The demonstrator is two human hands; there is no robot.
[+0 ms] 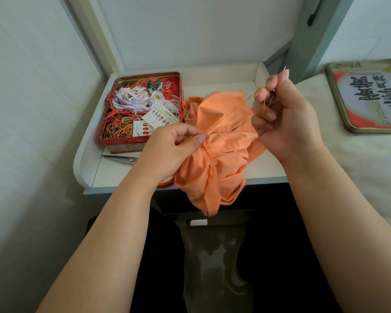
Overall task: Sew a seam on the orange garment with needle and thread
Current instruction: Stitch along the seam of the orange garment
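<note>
**Thread pulled taut from orange garment**

Left hand (171,146) pinches bunched orange garment (215,154) at the seam, thumb and forefinger closed on the cloth. Right hand (284,118) raised, fingers curled, pinching needle (278,84) with tip up; orange thread (233,110) runs taut from seam to fingers. Garment lies on white tray (86,159), hanging over front edge. Open tin (142,109) of tangled threads beside it, scissors (120,158) in front.

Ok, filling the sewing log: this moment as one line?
left hand pinches orange garment | right hand holds needle | thread taut
</note>
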